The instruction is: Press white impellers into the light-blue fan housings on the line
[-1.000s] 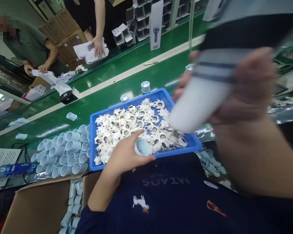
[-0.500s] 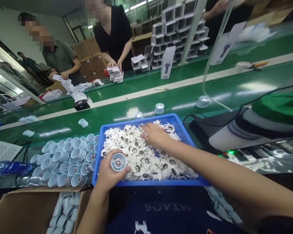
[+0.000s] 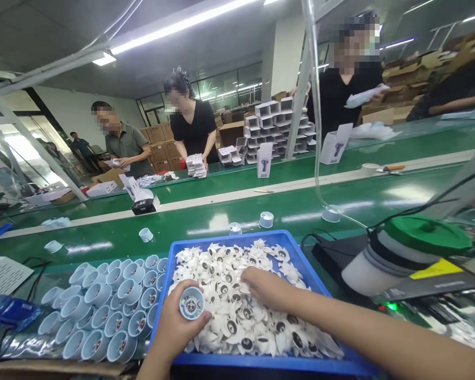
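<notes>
My left hand point(image 3: 178, 324) is closed around a light blue plastic cup point(image 3: 191, 304), holding it above the tray's left side. The cup's open end faces me, and small parts, including a reddish one, show inside. My right hand point(image 3: 263, 287) reaches into a heap of white finned fan wheels point(image 3: 231, 327) with dark round centres. Its fingers are curled down and drawn together, their tips hidden among the wheels, so what they pinch cannot be made out. The wheels lie in a shallow blue tray point(image 3: 288, 244) in front of me.
Many similar blue cups point(image 3: 98, 316) lie stacked on their sides left of the tray. A white tub with a green lid point(image 3: 425, 235) stands at right. Beyond runs a green conveyor point(image 3: 206, 211) with a few cups. Co-workers point(image 3: 193, 126) handle white boxes across it.
The camera view has tilted up, so more of the room shows. My right hand has drawn in from the tray's far part, and its spread fingers have curled down. My left hand still holds the cup.
</notes>
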`<state>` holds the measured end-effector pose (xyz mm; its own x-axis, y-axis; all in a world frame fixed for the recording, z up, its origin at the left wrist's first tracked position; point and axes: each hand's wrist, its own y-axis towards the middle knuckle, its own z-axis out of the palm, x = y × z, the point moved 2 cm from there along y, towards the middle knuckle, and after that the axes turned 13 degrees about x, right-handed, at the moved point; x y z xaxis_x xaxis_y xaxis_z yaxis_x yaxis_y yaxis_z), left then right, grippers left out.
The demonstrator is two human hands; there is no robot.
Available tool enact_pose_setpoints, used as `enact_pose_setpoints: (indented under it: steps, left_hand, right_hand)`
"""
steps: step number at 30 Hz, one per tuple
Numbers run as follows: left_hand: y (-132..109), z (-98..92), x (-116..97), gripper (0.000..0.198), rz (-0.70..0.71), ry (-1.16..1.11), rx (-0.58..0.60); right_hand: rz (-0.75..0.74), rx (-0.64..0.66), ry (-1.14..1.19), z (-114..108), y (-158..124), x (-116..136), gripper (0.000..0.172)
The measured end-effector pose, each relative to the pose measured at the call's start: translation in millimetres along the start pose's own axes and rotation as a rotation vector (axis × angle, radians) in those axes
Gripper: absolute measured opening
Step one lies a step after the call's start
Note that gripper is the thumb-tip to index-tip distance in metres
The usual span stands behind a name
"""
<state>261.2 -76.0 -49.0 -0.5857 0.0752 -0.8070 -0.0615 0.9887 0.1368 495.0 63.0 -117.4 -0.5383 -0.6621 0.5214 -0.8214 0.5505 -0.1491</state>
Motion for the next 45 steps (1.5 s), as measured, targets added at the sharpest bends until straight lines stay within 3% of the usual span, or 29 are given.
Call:
enact_pose_setpoints:
  steps: [4, 8, 15, 21, 23, 26, 28, 30, 34, 39, 43, 45]
  left_hand:
    - [12, 13.8, -16, 0.044, 0.025, -0.026, 0.051]
    - [15, 18.2, -19, 0.055, 0.013, -0.036, 0.069]
    - [14, 25.4, -30, 0.056, 0.069, 0.052, 0.265]
    - [13, 34.9, -41, 0.061, 0.220, 0.205, 0.294]
    - [12, 37.4, -44, 0.062, 0.258, 0.273, 0.285]
    - [10, 44.1, -49, 0.060, 0.330, 0.380, 0.265]
    - [9, 49.5, -53, 0.055, 0.404, 0.438, 0.230]
    - [9, 52.9, -56, 0.051, 0.468, 0.464, 0.168]
    - [9, 53.9, -63, 0.048, 0.518, 0.435, 0.111]
    - [10, 66.0, -71, 0.037, 0.586, 0.455, 0.085]
    - [16, 77.4, -66, 0.044, 0.587, 0.430, 0.209]
    - [24, 71.3, -63, 0.055, 0.630, 0.426, 0.263]
  right_hand:
    - [0.066, 0.024, 0.084, -13, 14, 12, 0.023]
    - [0.035, -0.036, 0.324, -28, -6, 30, 0.008]
    - [-0.110, 0.054, 1.163, -34, -49, 49, 0.049]
    - [-0.179, 0.028, 1.424, -27, -61, 55, 0.052]
    - [-0.190, -0.045, 1.326, -30, -64, 58, 0.040]
    - [-0.236, -0.225, 0.725, -41, -68, 69, 0.019]
    - [-0.253, -0.299, 0.301, -45, -69, 77, 0.018]
    - [-0.256, -0.313, 0.121, -44, -68, 81, 0.019]
    - [-0.308, -0.428, 0.089, -38, -72, 80, 0.009]
    - [-0.337, -0.594, 0.087, -33, -75, 74, 0.028]
    - [-0.347, -0.605, 0.103, -32, -85, 64, 0.030]
    - [-0.250, -0.594, 0.102, -30, -100, 54, 0.037]
